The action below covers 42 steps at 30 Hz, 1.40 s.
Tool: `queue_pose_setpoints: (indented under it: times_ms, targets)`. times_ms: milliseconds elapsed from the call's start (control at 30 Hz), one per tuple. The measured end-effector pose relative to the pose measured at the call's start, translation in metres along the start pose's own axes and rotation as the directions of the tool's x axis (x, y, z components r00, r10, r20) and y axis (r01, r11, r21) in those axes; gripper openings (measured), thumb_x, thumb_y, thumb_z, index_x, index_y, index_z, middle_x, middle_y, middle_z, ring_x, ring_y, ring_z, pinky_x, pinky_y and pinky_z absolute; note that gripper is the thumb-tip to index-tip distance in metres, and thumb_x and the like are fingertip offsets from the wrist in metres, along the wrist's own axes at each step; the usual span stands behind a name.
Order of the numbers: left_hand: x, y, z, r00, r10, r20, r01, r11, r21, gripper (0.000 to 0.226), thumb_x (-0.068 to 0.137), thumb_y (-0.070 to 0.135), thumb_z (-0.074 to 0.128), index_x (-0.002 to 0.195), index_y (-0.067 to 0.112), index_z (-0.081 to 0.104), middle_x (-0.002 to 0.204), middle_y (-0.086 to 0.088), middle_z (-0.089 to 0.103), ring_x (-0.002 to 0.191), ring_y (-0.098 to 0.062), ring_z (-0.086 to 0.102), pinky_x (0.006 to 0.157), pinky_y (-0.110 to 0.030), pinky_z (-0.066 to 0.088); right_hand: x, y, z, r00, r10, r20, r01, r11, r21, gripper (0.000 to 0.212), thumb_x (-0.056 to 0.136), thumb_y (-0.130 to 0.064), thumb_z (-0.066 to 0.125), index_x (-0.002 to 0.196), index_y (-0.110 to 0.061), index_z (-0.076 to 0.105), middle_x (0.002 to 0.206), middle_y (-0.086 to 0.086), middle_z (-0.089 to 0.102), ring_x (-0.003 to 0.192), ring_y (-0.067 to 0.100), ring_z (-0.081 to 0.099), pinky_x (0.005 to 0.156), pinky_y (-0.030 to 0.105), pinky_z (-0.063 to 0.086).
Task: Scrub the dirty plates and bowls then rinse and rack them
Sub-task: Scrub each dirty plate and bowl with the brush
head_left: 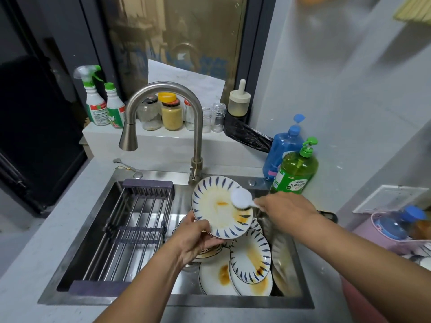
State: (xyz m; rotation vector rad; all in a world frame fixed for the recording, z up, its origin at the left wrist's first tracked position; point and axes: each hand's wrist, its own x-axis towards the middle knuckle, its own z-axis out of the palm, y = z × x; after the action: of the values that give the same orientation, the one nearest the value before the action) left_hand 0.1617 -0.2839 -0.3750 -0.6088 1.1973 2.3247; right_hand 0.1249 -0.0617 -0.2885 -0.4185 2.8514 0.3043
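My left hand grips the lower edge of a white plate with blue leaf marks and holds it tilted above the sink. Orange-brown sauce stains its face. My right hand holds the handle of a white dish brush, whose head presses on the plate's right side. Under the held plate, several stained plates lie stacked in the right half of the sink. A dark wire drying rack spans the left half of the sink and holds nothing.
The curved steel faucet stands behind the held plate, with no water running. A green soap bottle and a blue one stand at the right rear corner. Jars and spray bottles line the ledge. A pink basket sits at the right.
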Motion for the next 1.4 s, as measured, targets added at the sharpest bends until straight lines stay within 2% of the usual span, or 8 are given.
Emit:
queue_pose_setpoints:
  times_ms: [200,367,533,733,900,1067,1233,1400]
  targets:
    - [0.007,0.012,0.003,0.996,0.077,-0.049,-0.076,0.997,0.012,0.059,0.085,-0.027,0.033,0.126,0.012,0.048,0.12,-0.018,0.059,0.095,-0.044,0.065,0.056,-0.048,0.062,-0.017,-0.028,0.005,0.979,-0.152,0.136,0.111,0.956,0.271,0.031,0.104,-0.039,0.043,0.131,-0.047,0.056,0.114,-0.003,0.068,0.101,0.026,0.064,0.083,0.044,0.054]
    - [0.007,0.013,-0.004,0.996,0.079,-0.049,-0.078,0.997,0.026,0.059,0.085,-0.027,0.033,0.129,0.011,0.046,0.123,-0.018,0.058,0.103,-0.045,0.065,0.06,-0.053,0.063,-0.014,-0.016,0.008,0.994,-0.05,0.094,0.047,0.998,0.038,0.03,0.099,-0.016,0.048,0.119,-0.035,0.059,0.11,0.003,0.067,0.097,0.031,0.065,0.077,0.039,0.054]
    - [0.003,0.009,0.0,1.0,0.006,0.028,-0.007,0.999,0.05,0.054,0.087,-0.025,0.037,0.124,0.012,0.05,0.125,-0.023,0.059,0.102,-0.051,0.068,0.068,-0.058,0.062,-0.003,-0.012,-0.004,0.997,0.052,-0.054,-0.054,0.998,-0.045,0.054,0.1,-0.007,0.043,0.142,-0.039,0.042,0.119,0.007,0.063,0.101,0.03,0.067,0.07,0.036,0.048]
    - [0.001,-0.003,0.003,0.98,-0.089,0.179,0.09,0.996,0.0,0.056,0.089,-0.027,0.032,0.128,0.008,0.052,0.108,-0.025,0.075,0.094,-0.049,0.072,0.071,-0.058,0.062,0.005,-0.032,-0.004,0.99,-0.118,-0.073,0.135,0.944,0.3,0.038,0.107,-0.04,0.041,0.143,-0.05,0.047,0.119,-0.001,0.068,0.097,0.023,0.064,0.073,0.034,0.048]
    - [-0.001,0.002,-0.017,0.967,-0.104,0.231,0.12,0.991,-0.057,0.061,0.086,-0.032,0.042,0.137,0.001,0.047,0.136,-0.04,0.053,0.12,-0.056,0.059,0.077,-0.06,0.061,-0.01,-0.024,-0.01,0.957,-0.281,0.067,0.233,0.89,0.392,0.036,0.103,-0.05,0.047,0.138,-0.055,0.05,0.124,-0.017,0.067,0.113,0.012,0.058,0.092,0.034,0.049]
    - [-0.006,-0.003,-0.017,0.957,-0.121,0.263,0.122,0.992,0.011,0.065,0.086,-0.033,0.042,0.139,0.006,0.046,0.131,-0.035,0.061,0.11,-0.052,0.066,0.078,-0.06,0.06,-0.014,-0.024,-0.025,0.951,-0.31,0.003,0.305,0.938,0.166,0.037,0.105,-0.048,0.041,0.141,-0.057,0.044,0.118,-0.011,0.066,0.101,0.014,0.059,0.077,0.035,0.049]
    - [-0.01,-0.011,-0.016,0.97,-0.077,0.232,0.082,0.997,-0.012,0.063,0.086,-0.032,0.038,0.132,0.009,0.05,0.125,-0.027,0.068,0.105,-0.052,0.068,0.078,-0.064,0.058,-0.01,-0.028,-0.027,0.992,-0.114,-0.045,0.108,0.987,-0.117,0.067,0.099,-0.007,0.045,0.15,-0.047,0.029,0.124,0.01,0.056,0.102,0.035,0.065,0.066,0.038,0.044]
    - [0.004,-0.004,-0.025,0.999,0.014,0.04,-0.01,0.996,-0.088,0.058,0.088,-0.029,0.037,0.129,0.012,0.047,0.132,-0.025,0.058,0.108,-0.057,0.063,0.073,-0.068,0.054,-0.019,-0.02,-0.014,0.998,-0.046,0.052,0.049,0.997,-0.059,0.036,0.1,-0.008,0.047,0.118,-0.037,0.057,0.102,-0.001,0.065,0.086,0.025,0.064,0.074,0.039,0.057]
